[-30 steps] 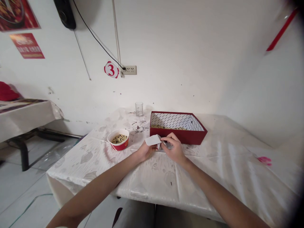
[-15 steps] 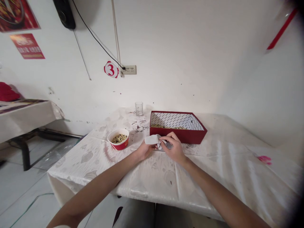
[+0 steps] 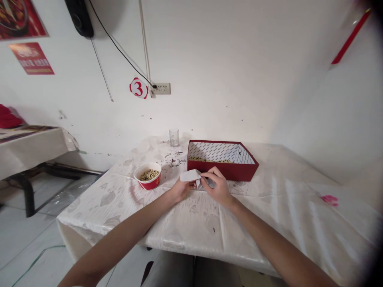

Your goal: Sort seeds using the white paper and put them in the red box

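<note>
Both my hands are over the near side of the table, in front of a red box (image 3: 221,170). Between them is a small, thin white piece (image 3: 188,175), like folded paper or a little pouch; I cannot tell which. My left hand (image 3: 181,189) is closed under its left part, thumb and fingers partly hidden by it. My right hand (image 3: 218,186) pinches its right edge between thumb and forefinger. Inside the box, whose lining is white with dark print, lies a layer of mixed pale and dark grains. A red and white paper bowl (image 3: 149,185) of similar grains stands left of my hands.
A clear glass (image 3: 174,137) stands near the wall. Dark bits (image 3: 176,161) are scattered between bowl and box. The table (image 3: 191,231) has a patterned, glossy white cover. Behind it, a wall socket (image 3: 161,88) holds a plugged cable. Another covered table (image 3: 36,151) stands at left.
The white piece has shifted shape slightly at its right end, where my right fingers pinch it. Both hands stay almost in place; the whole view has moved a little.
</note>
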`<action>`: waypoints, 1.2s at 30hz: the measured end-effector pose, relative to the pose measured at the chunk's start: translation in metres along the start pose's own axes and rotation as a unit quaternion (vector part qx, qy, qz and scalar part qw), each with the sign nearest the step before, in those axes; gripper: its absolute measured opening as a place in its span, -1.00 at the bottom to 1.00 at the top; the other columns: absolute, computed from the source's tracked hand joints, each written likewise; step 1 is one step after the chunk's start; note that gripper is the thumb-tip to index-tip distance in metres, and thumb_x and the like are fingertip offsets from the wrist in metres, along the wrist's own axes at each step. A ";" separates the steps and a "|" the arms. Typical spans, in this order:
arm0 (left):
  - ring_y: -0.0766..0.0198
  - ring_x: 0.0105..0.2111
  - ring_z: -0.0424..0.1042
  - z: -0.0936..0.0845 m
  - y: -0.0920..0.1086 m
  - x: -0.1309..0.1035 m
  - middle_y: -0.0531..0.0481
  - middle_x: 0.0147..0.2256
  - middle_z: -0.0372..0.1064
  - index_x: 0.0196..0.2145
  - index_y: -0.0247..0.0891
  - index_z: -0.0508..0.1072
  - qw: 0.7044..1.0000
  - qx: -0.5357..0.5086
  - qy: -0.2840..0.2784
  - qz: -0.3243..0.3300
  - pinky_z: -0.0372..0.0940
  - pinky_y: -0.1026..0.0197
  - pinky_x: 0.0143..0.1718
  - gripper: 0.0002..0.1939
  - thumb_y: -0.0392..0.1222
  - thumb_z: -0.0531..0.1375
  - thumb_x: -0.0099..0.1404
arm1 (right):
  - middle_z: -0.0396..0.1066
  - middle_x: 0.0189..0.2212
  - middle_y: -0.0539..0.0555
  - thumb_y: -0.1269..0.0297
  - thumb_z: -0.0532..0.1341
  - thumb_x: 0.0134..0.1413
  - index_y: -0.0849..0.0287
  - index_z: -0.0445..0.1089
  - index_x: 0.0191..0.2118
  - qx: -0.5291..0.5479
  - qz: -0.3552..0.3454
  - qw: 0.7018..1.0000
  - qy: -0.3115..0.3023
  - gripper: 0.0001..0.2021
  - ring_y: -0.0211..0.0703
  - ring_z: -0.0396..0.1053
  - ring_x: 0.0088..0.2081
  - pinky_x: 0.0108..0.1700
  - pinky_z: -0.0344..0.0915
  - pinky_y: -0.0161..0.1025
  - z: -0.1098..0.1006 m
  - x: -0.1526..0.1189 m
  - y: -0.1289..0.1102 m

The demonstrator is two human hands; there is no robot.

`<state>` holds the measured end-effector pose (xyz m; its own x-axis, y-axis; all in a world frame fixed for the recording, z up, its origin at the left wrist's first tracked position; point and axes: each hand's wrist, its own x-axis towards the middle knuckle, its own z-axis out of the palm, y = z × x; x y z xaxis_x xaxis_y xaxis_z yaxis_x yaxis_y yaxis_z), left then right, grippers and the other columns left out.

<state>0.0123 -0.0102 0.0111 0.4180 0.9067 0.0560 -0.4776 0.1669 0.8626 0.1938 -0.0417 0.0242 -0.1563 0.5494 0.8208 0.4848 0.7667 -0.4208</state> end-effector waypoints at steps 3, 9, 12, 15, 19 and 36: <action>0.27 -0.43 0.33 -0.001 0.000 0.001 -0.01 -0.46 0.43 -0.40 -0.27 0.54 1.000 -0.007 0.005 -0.006 0.18 0.18 -0.33 -0.70 -0.10 0.49 -0.05 | 0.30 -0.29 0.06 0.32 0.26 0.27 0.04 0.53 -0.09 0.008 0.001 1.000 -0.001 -0.85 -0.13 0.37 -0.27 -0.24 0.40 -0.16 -0.001 0.001 -0.003; 0.24 -0.38 0.37 -0.002 0.000 0.000 -0.04 -0.39 0.48 -0.34 -0.25 0.57 0.999 -0.032 -0.007 -0.015 0.19 0.18 -0.30 -0.73 -0.15 0.48 -0.01 | 0.33 -0.29 0.07 0.30 0.26 0.28 0.05 0.54 -0.09 0.012 0.008 1.000 -0.005 -0.86 -0.14 0.35 -0.30 -0.28 0.39 -0.18 -0.002 0.002 -0.003; 0.26 -0.40 0.36 0.000 0.001 -0.001 -0.03 -0.41 0.47 -0.33 -0.26 0.58 0.999 -0.028 -0.013 -0.025 0.18 0.19 -0.31 -0.71 -0.12 0.50 0.00 | 0.34 -0.29 0.08 0.28 0.23 0.32 0.05 0.53 -0.10 0.001 -0.001 1.000 -0.005 -0.86 -0.13 0.37 -0.29 -0.27 0.39 -0.17 -0.001 0.001 0.000; 0.30 -0.43 0.32 0.001 0.003 -0.002 0.00 -0.44 0.43 -0.34 -0.27 0.58 1.000 -0.019 -0.010 -0.023 0.16 0.20 -0.34 -0.69 -0.10 0.52 0.00 | 0.35 -0.28 0.08 0.29 0.20 0.35 0.05 0.52 -0.08 -0.009 -0.003 1.000 -0.009 -0.85 -0.14 0.38 -0.27 -0.25 0.38 -0.18 -0.001 0.000 0.001; 0.31 -0.43 0.32 0.000 0.003 -0.001 0.01 -0.45 0.42 -0.34 -0.27 0.58 1.000 -0.012 -0.016 -0.019 0.17 0.21 -0.34 -0.66 -0.09 0.53 -0.03 | 0.35 -0.29 0.08 0.28 0.19 0.37 0.04 0.52 -0.06 -0.008 0.002 1.000 -0.015 -0.84 -0.15 0.37 -0.30 -0.27 0.36 -0.20 -0.002 0.001 -0.001; 0.31 -0.43 0.31 0.007 0.006 -0.006 0.01 -0.44 0.42 -0.39 -0.27 0.54 1.000 0.010 -0.024 -0.016 0.18 0.20 -0.33 -0.68 -0.07 0.51 -0.02 | 0.23 -0.40 0.01 0.26 0.25 0.29 0.10 0.57 -0.18 0.055 0.044 0.998 -0.005 -0.86 -0.21 0.21 -0.42 -0.40 0.20 -0.22 -0.007 0.007 -0.011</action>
<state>0.0125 -0.0171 0.0200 0.4699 0.8811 0.0523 -0.4482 0.1872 0.8741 0.1932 -0.0490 0.0374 -0.1256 0.6186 0.7756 0.3999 0.7470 -0.5310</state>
